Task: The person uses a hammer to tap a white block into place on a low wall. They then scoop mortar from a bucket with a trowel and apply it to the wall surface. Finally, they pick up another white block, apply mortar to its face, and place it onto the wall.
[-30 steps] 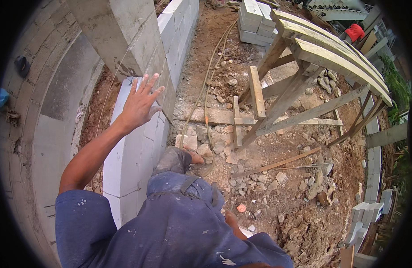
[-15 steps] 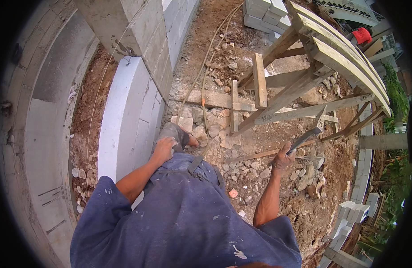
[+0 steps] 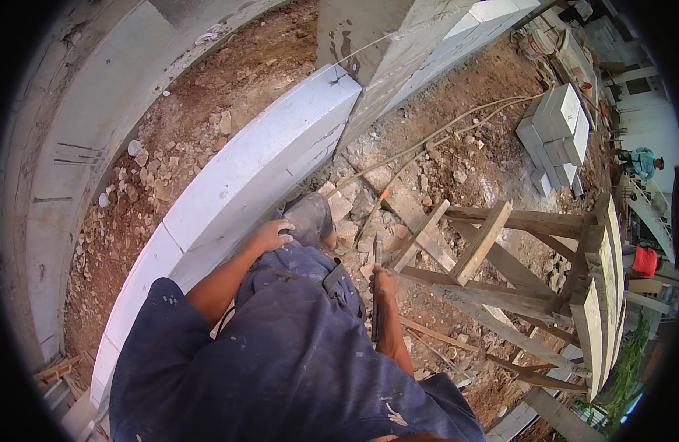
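My left hand [image 3: 269, 237] lies on my bent left leg, beside the low curved wall of white blocks [image 3: 258, 147], with its fingers loosely spread and nothing in them. In front of my body, my right hand [image 3: 384, 283] is closed round the dark handle of a hammer [image 3: 378, 250]. The hammer is upright and seen nearly edge-on, so the shape of its head is hard to make out. Just right of the hammer stand the nearest bars of a curved wooden frame [image 3: 483, 243].
A grey concrete pillar [image 3: 361, 44] meets the wall's far end, with a string line [image 3: 365, 48] across it. A hose [image 3: 428, 144] runs over rubble. Stacked blocks [image 3: 557, 132] stand at far right. Beyond are a person in teal [image 3: 641, 163] and a red garment [image 3: 645, 263].
The view has swung left, so the wall, pillar and wooden frame sit farther right. My right hand has drawn inward with the hammer. My left hand stays on my leg.
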The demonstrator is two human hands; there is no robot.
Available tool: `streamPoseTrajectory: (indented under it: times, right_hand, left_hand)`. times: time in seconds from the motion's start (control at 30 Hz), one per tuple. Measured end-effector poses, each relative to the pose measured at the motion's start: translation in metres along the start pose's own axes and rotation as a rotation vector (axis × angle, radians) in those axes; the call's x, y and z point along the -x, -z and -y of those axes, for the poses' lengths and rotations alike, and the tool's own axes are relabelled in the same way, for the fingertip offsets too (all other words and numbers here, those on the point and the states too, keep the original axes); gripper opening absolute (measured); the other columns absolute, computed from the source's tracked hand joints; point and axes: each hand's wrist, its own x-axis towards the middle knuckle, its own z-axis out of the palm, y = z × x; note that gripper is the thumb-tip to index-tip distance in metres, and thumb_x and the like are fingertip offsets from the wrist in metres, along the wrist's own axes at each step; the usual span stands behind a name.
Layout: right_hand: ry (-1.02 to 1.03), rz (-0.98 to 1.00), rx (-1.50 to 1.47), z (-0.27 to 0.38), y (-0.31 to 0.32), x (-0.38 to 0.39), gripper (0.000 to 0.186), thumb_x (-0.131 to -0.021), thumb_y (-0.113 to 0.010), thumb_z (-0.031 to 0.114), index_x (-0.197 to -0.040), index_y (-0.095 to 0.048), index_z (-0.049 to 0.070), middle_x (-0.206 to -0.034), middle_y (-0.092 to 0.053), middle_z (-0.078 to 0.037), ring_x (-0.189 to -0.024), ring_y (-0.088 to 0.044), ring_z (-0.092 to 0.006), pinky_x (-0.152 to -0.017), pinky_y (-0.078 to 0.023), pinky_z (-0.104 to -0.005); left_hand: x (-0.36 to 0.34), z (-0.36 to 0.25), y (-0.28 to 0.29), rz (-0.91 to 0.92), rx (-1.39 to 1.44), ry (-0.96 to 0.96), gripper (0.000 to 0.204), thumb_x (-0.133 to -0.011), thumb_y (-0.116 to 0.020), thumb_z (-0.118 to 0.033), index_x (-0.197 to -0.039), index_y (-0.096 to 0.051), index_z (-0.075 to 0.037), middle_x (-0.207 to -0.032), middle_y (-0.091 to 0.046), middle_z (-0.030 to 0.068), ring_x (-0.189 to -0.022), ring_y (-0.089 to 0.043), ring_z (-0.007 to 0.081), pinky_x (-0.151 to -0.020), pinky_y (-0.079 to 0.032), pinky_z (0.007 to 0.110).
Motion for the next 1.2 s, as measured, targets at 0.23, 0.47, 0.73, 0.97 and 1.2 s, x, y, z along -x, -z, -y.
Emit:
streamPoseTrajectory:
  times: [0.23,0.47,0.73,0.97,1.2]
  right_hand:
    - [-0.011,0.078,0.299,0.052,0.025,-0.025,0.013,-0.079,-0.057,0.009,-0.078,-0.061,-0.003,-0.057,-0.054,-0.008,-0.041,-0.049,-0.0163,-0.038,-0.035,-0.0306]
    - [0.001,0.217,0.249,0.161,0.063,-0.014,0.014,-0.077,-0.054,0.007,-0.082,-0.059,-0.005,-0.065,-0.054,-0.009,-0.049,-0.052,-0.0171,-0.042,-0.041,-0.0307]
    - [0.27,0.324,0.917,0.205,0.045,-0.033,0.03,-0.091,-0.05,0.033,-0.091,-0.063,0.005,-0.066,-0.059,-0.008,-0.045,-0.049,-0.0164,-0.04,-0.041,-0.0308]
    - [0.473,0.618,1.251,0.235,-0.066,-0.029,0.032,-0.09,-0.05,0.031,-0.082,-0.058,0.001,-0.059,-0.054,-0.009,-0.042,-0.048,-0.018,-0.038,-0.039,-0.032]
    - [0.535,0.712,1.334,0.231,-0.091,-0.028,0.037,-0.089,-0.05,0.029,-0.074,-0.053,-0.004,-0.053,-0.049,-0.009,-0.039,-0.046,-0.0196,-0.036,-0.038,-0.0332]
  left_hand:
    - [0.01,-0.081,0.051,-0.028,0.144,0.245,0.036,-0.083,-0.065,-0.03,-0.114,-0.063,-0.011,-0.116,-0.063,0.0168,-0.109,-0.057,0.0351,-0.093,-0.043,0.039]
    - [-0.021,-0.159,0.094,-0.38,0.052,-0.006,0.014,-0.079,-0.059,-0.009,-0.091,-0.065,-0.004,-0.096,-0.066,0.0133,-0.093,-0.061,0.0325,-0.08,-0.047,0.041]
    - [-0.057,-0.2,0.114,-0.657,0.124,-0.14,0.019,-0.069,-0.062,-0.008,-0.087,-0.063,-0.002,-0.088,-0.065,0.0206,-0.085,-0.064,0.0374,-0.073,-0.049,0.048]
    - [0.046,-0.151,0.065,-0.81,0.298,0.297,0.05,-0.083,-0.061,-0.045,-0.097,-0.064,0.002,-0.089,-0.063,0.023,-0.093,-0.06,0.0382,-0.083,-0.047,0.046]
    - [0.172,-0.045,-0.058,-1.119,0.398,1.043,0.039,-0.076,-0.064,-0.034,-0.095,-0.064,-0.001,-0.093,-0.065,0.0221,-0.092,-0.062,0.0384,-0.078,-0.048,0.047]
